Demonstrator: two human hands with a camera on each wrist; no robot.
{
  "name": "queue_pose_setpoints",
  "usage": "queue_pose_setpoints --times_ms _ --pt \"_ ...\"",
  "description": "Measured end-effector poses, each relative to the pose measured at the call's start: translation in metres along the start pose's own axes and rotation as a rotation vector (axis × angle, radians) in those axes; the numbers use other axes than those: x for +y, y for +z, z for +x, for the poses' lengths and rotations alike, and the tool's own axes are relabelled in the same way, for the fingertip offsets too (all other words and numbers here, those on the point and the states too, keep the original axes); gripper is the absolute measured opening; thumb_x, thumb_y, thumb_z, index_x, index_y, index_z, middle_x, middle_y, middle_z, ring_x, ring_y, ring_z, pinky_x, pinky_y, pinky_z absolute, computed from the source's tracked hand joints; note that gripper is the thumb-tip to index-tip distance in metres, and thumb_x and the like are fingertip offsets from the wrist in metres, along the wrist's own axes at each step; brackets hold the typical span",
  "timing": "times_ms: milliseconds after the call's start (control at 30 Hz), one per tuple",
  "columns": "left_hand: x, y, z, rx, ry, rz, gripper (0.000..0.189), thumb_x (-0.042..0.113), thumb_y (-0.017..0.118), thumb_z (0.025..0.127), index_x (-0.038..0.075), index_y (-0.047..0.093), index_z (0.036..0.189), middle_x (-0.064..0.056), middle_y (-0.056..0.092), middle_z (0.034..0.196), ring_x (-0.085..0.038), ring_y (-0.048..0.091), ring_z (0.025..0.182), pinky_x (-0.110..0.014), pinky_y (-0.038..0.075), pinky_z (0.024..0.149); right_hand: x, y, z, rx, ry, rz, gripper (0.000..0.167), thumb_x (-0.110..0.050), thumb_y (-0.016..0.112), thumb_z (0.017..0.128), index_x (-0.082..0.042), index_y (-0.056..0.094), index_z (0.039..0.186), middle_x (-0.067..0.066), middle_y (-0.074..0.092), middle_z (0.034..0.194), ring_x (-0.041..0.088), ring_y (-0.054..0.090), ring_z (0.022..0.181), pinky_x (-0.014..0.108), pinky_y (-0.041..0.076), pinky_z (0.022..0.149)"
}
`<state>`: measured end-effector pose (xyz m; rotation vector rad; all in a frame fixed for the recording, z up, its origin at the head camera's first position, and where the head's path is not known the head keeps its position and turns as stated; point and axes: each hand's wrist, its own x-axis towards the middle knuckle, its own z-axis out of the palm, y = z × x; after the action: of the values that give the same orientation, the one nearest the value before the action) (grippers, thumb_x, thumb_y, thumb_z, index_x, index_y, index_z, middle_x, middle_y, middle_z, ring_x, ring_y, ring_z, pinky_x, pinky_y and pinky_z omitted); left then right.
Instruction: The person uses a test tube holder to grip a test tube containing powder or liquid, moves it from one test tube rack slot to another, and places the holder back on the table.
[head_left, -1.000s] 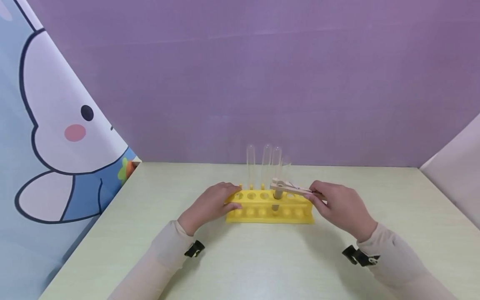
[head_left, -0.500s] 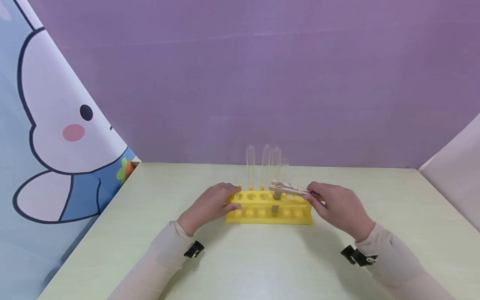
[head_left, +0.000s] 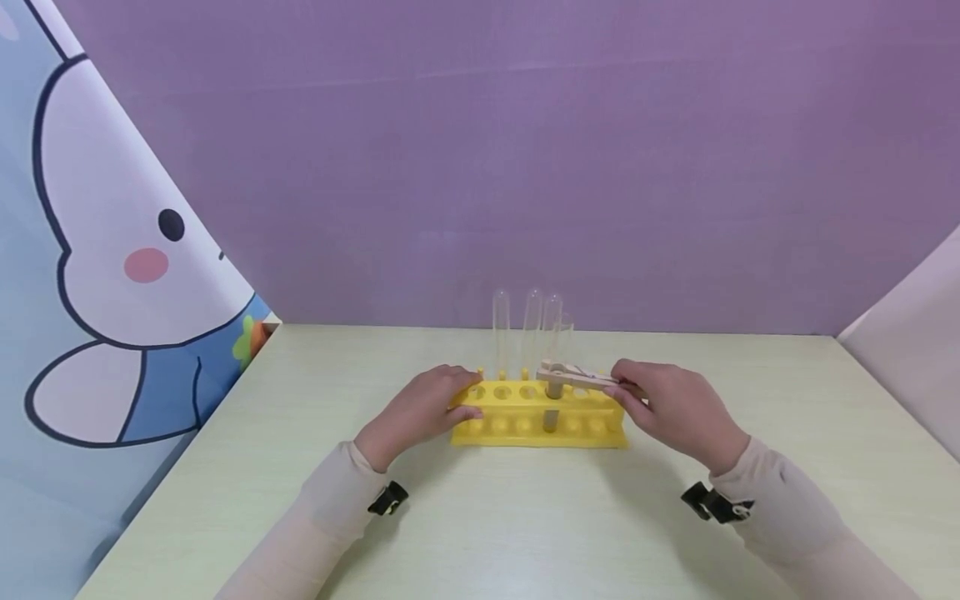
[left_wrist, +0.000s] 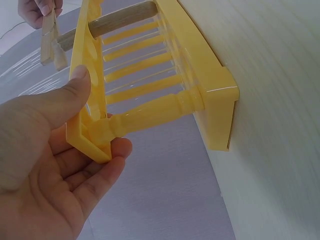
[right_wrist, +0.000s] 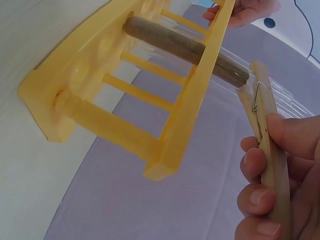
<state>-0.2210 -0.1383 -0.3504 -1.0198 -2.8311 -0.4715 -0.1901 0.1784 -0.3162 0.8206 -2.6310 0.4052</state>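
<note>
On the tabletop stands a yellow test tube rack (head_left: pixel 517 439). My left hand (head_left: pixel 427 408) grips its left end, thumb on the upper bar and fingers beneath it, as the left wrist view shows. My right hand (head_left: pixel 678 408) holds a wooden test tube clamp (head_left: pixel 581 378) by its handle. The clamp's jaws are around the upper part of a test tube (right_wrist: pixel 165 39) with grey-brown contents. That tube stands through a hole in the rack's upper bar, its lower end at the base in the right wrist view.
Behind the rack's holes, several clear test tubes (head_left: pixel 501 329) stand upside down on the pegs. The pale wooden table (head_left: pixel 510 525) ends at a purple backdrop (head_left: pixel 480 167). A cartoon-printed cloth (head_left: pixel 142 358) hangs at the left.
My right hand has shifted slightly left with the clamp. The filled test tube has sunk a little lower in the rack and stands more upright. My left hand keeps its place.
</note>
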Motion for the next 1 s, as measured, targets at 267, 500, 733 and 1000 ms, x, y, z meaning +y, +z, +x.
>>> queue_pose_setpoints --times_ms 267,500,733,1000 --pt "-0.0009 0.0006 0.0014 0.000 0.007 0.010 0.052 0.029 0.069 0.085 -0.001 0.058 0.125 -0.013 0.064 0.118 -0.027 0.059 0.107 -0.038 0.048 0.093 -0.0025 -0.0027 0.0015 -0.065 0.022 -0.009 0.013 -0.018 0.066 0.089 -0.015 0.056 0.081 -0.011 0.036 0.055 0.003 0.026 0.048 0.020 0.024 0.044" --pt "-0.0007 0.0009 0.0019 -0.002 0.006 0.010 0.052 0.030 0.069 0.085 -0.001 0.058 0.125 -0.013 0.064 0.118 -0.027 0.059 0.108 -0.038 0.048 0.094 -0.0010 -0.0012 0.0028 -0.078 0.012 -0.034 0.018 -0.020 0.064 0.090 -0.016 0.051 0.078 -0.010 0.032 0.055 0.004 0.026 0.048 0.021 0.023 0.044" --pt "0.0003 -0.0003 0.0017 -0.003 -0.005 0.001 0.052 0.028 0.070 0.084 -0.002 0.058 0.125 -0.013 0.063 0.119 -0.027 0.059 0.108 -0.038 0.048 0.094 -0.0003 -0.0008 0.0040 -0.080 0.012 -0.022 0.021 -0.019 0.065 0.090 -0.018 0.048 0.077 -0.010 0.034 0.056 0.004 0.027 0.048 0.021 0.022 0.044" --pt "0.0010 -0.0011 0.0002 -0.008 -0.006 0.006 0.052 0.029 0.070 0.085 -0.002 0.058 0.125 -0.013 0.063 0.119 -0.027 0.059 0.109 -0.038 0.047 0.094 -0.0001 0.0012 0.0032 -0.072 0.022 0.002 0.023 -0.019 0.065 0.090 -0.019 0.047 0.075 -0.010 0.033 0.056 0.004 0.025 0.048 0.021 0.021 0.045"
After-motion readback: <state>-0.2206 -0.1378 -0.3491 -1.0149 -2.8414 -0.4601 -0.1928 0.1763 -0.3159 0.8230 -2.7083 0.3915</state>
